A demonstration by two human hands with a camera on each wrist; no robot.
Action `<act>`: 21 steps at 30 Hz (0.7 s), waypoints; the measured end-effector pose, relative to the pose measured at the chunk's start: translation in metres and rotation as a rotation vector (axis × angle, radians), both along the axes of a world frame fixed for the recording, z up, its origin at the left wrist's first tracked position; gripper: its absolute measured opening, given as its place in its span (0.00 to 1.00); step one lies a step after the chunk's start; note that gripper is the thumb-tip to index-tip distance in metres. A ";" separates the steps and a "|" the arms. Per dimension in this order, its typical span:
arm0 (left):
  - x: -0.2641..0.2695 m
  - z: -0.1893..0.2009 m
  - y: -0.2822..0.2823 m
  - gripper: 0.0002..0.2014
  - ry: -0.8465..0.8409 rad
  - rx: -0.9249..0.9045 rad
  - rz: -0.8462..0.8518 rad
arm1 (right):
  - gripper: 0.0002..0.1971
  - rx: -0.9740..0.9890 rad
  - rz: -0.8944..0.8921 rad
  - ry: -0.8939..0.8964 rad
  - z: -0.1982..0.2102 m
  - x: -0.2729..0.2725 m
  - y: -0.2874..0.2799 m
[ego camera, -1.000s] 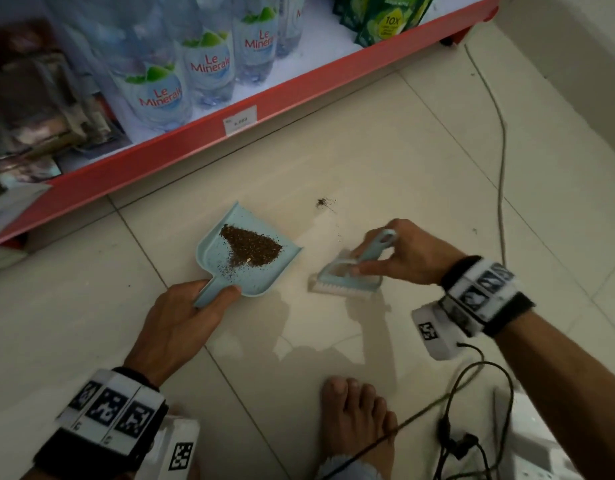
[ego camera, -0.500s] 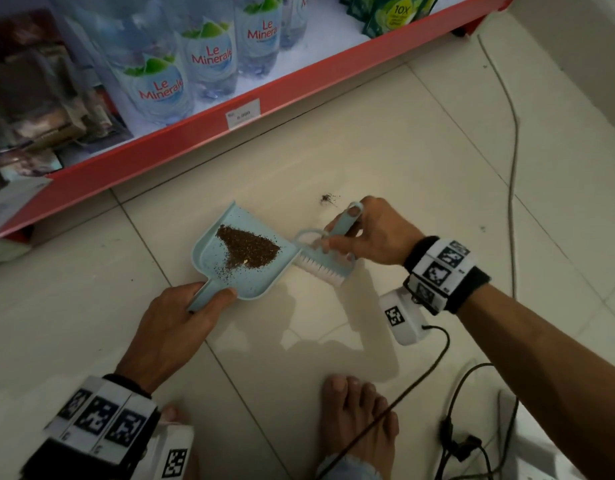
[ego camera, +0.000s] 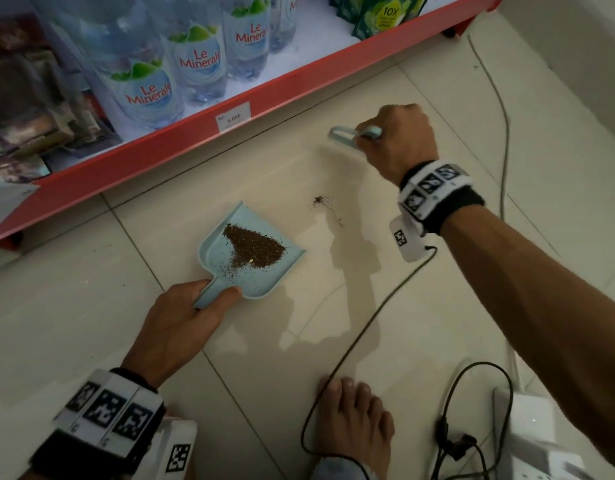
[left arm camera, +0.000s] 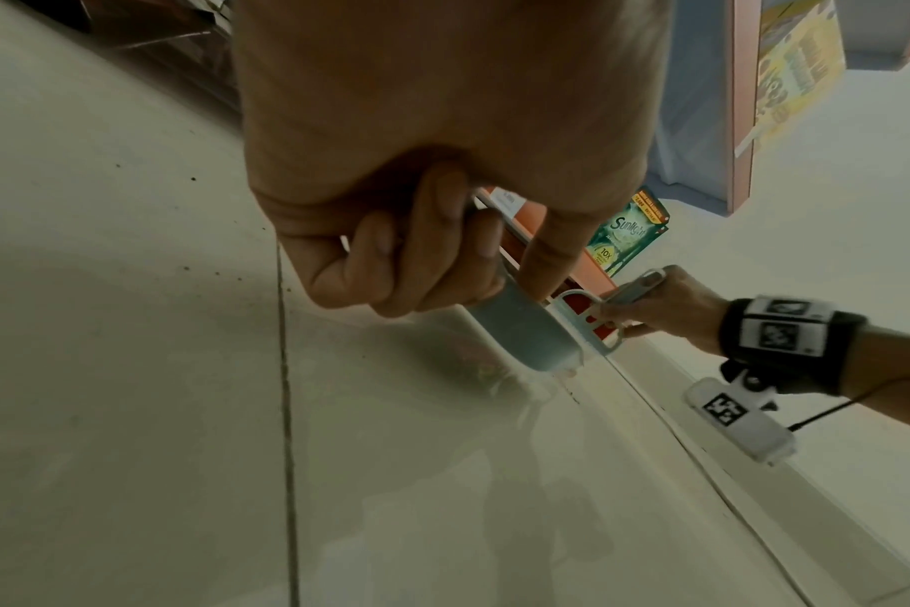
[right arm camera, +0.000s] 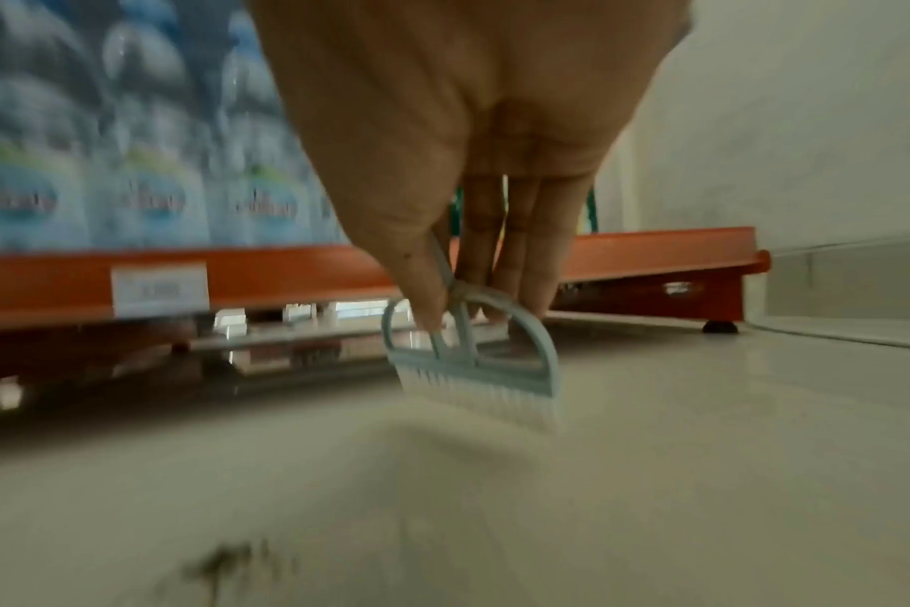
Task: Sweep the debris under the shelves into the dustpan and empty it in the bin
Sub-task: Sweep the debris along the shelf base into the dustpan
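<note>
Left hand (ego camera: 181,320): fingers curled round the handle of the dustpan (ego camera: 261,268), holding it flat on the floor (ego camera: 91,306).
Dustpan: pale blue, open edge facing right; a brown heap of debris (ego camera: 254,249) lies inside it.
Right hand (ego camera: 397,142): grips the brush (ego camera: 347,136) by its handle, near the red shelf (ego camera: 195,147), well apart from the dustpan.
Brush: pale blue, white bristles down at the floor in the right wrist view.
Loose debris (ego camera: 321,200): a small patch on the floor between dustpan and brush.
Shelf: carries water bottles (ego camera: 198,60) and green packets (ego camera: 385,13).
Foot (ego camera: 356,420): bare, on the floor, a cable (ego camera: 375,320) across it.
</note>
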State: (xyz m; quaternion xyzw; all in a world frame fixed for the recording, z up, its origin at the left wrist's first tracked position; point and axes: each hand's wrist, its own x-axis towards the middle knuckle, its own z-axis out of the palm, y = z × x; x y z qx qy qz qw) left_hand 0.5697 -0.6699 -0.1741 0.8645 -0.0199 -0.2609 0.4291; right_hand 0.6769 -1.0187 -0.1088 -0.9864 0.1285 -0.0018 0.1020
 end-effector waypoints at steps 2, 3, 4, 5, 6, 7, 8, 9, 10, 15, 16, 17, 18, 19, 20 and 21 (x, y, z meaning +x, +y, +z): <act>0.000 -0.003 -0.002 0.29 0.024 -0.002 0.002 | 0.14 -0.011 0.135 0.043 -0.010 0.001 0.012; 0.001 -0.003 -0.003 0.31 0.043 -0.011 0.005 | 0.13 0.026 0.227 0.059 -0.014 -0.002 0.017; 0.003 -0.005 -0.004 0.32 0.062 -0.020 0.005 | 0.12 0.067 0.325 0.072 -0.018 -0.006 0.020; 0.004 -0.006 -0.006 0.32 0.074 -0.026 0.002 | 0.11 0.096 0.422 0.087 -0.020 -0.011 0.022; 0.005 -0.006 -0.009 0.31 0.081 -0.028 0.000 | 0.10 0.115 0.507 0.104 -0.021 -0.017 0.022; 0.005 -0.005 -0.012 0.30 0.085 -0.026 -0.003 | 0.10 0.133 0.575 0.122 -0.021 -0.023 0.020; 0.006 -0.005 -0.015 0.29 0.086 -0.019 -0.009 | 0.10 0.149 0.630 0.141 -0.019 -0.029 0.016; 0.006 -0.004 -0.018 0.28 0.085 -0.009 -0.018 | 0.11 0.151 0.677 0.160 -0.017 -0.035 0.010; 0.007 -0.004 -0.020 0.28 0.085 0.000 -0.025 | 0.11 0.144 0.717 0.178 -0.014 -0.041 0.004; 0.010 -0.001 -0.034 0.24 0.122 0.030 -0.039 | 0.12 0.137 0.722 0.155 -0.004 -0.063 -0.013; 0.011 -0.001 -0.038 0.24 0.121 0.033 -0.048 | 0.11 0.153 0.677 0.120 -0.003 -0.066 -0.014; 0.011 -0.001 -0.043 0.25 0.117 0.039 -0.062 | 0.10 0.174 0.616 0.072 -0.002 -0.069 -0.014; 0.012 0.000 -0.048 0.26 0.112 0.048 -0.078 | 0.08 0.194 0.540 0.011 -0.002 -0.071 -0.013; 0.013 0.001 -0.053 0.26 0.110 0.062 -0.095 | 0.07 0.205 0.449 -0.049 -0.002 -0.073 -0.013; 0.014 0.001 -0.058 0.26 0.109 0.078 -0.114 | 0.06 0.196 0.351 -0.094 -0.002 -0.075 -0.013; 0.015 0.002 -0.062 0.25 0.108 0.094 -0.131 | 0.07 0.167 0.258 -0.111 -0.002 -0.075 -0.013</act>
